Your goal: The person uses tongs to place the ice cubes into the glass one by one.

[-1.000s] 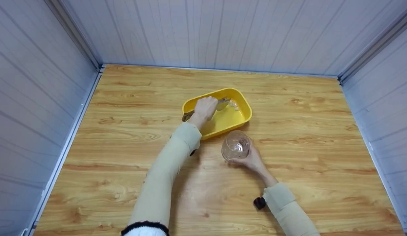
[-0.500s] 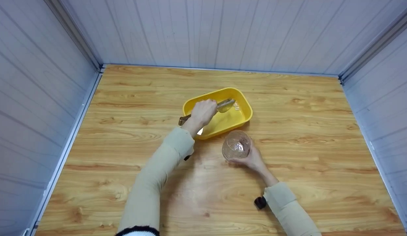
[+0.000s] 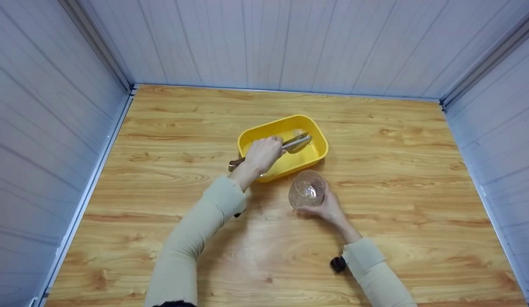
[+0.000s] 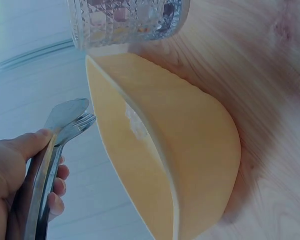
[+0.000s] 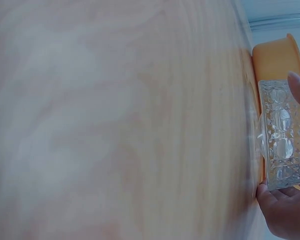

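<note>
My left hand point(image 3: 264, 154) grips metal tongs point(image 3: 297, 142) above the yellow basin point(image 3: 247, 138). In the left wrist view, the tongs' flat blade and forked tip point(image 4: 79, 127) lie close together, above the basin rim; I cannot tell whether anything is between them. Clear ice-like pieces point(image 4: 136, 122) lie on the basin floor, partly hidden by the tongs in the head view. My right hand point(image 3: 330, 207) holds a clear, cut-patterned glass point(image 3: 307, 190) upright on the table, just in front of the basin. Thumb and fingers wrap its sides in the right wrist view point(image 5: 284, 135).
The wood-grain table point(image 3: 396, 170) extends around the basin on every side. White panel walls point(image 3: 264, 42) enclose it at the back, left and right. A small black device point(image 3: 338, 264) sits at the right cuff.
My left hand has drawn back toward the front left with the tongs, whose tips have shifted right and off the clear pieces. The right hand and glass have stayed put.
</note>
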The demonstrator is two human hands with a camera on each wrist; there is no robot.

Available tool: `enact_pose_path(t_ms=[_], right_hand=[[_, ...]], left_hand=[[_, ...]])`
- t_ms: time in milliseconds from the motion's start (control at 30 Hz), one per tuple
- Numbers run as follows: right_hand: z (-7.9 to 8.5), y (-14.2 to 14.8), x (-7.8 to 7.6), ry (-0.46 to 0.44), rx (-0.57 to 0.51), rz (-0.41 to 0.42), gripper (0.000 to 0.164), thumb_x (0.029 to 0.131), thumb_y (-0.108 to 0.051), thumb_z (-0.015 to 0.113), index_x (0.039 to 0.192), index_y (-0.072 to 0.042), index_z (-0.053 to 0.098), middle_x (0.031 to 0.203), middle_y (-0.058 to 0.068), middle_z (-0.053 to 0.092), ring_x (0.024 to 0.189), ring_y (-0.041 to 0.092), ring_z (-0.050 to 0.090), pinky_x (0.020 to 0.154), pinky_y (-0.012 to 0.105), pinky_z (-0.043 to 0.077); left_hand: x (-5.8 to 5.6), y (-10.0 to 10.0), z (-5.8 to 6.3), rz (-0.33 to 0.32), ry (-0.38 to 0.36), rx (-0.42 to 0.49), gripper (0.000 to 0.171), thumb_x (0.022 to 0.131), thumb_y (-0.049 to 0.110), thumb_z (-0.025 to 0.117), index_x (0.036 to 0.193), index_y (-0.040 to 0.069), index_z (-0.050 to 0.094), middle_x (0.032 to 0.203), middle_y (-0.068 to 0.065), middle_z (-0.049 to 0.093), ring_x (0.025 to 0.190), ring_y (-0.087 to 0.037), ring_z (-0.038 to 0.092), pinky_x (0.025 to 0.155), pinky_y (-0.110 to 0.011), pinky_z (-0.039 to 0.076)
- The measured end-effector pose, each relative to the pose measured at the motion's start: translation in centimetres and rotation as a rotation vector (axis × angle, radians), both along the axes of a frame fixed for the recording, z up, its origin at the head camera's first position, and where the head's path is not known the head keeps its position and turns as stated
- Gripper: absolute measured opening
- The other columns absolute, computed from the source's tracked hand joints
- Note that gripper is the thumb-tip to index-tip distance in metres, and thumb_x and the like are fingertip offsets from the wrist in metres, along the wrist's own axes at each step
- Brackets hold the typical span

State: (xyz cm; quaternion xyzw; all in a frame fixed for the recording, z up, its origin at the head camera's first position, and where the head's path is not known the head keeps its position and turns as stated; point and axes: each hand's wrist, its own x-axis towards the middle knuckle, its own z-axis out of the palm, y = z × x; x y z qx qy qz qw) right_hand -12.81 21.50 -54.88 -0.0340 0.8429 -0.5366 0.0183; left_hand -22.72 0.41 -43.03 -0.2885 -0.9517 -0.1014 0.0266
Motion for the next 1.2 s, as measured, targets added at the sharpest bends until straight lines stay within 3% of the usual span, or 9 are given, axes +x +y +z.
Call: enact_pose_path(t_ms=[333, 767, 1200], right_hand=[[0.0, 0.0, 0.1, 0.0, 0.008, -0.008, 0.104, 0.053, -0.014, 0.087, 0.136, 0.002, 0.027, 0.129, 0.019, 0.043, 0.12, 0.028, 0.038, 0.101, 0.039, 0.025], [-0.1, -0.1, 0.0, -0.009, -0.026, -0.01, 0.106, 0.052, -0.013, 0.087, 0.137, -0.001, 0.026, 0.132, 0.018, 0.041, 0.122, 0.026, 0.036, 0.103, 0.036, 0.023], [-0.2, 0.1, 0.0, 0.028, 0.015, 0.014, 0.102, 0.055, -0.012, 0.086, 0.136, 0.003, 0.026, 0.129, 0.022, 0.043, 0.12, 0.031, 0.039, 0.101, 0.039, 0.026]], left_hand=[[2.1, -0.8, 0.6, -0.034, 0.024, 0.026, 0.023, 0.091, 0.025, 0.052, 0.089, 0.003, 0.057, 0.079, -0.008, 0.056, 0.062, -0.023, 0.054, 0.053, -0.035, 0.045], [4.7, -1.4, 0.9, -0.118, 0.11, 0.018, 0.021, 0.091, 0.024, 0.052, 0.086, 0.004, 0.057, 0.075, -0.007, 0.055, 0.061, -0.023, 0.056, 0.05, -0.035, 0.045], [6.2, -2.1, 0.8, -0.199, 0.179, -0.023, 0.021, 0.088, 0.025, 0.057, 0.082, 0.004, 0.057, 0.074, -0.005, 0.056, 0.063, -0.019, 0.057, 0.049, -0.033, 0.046]])
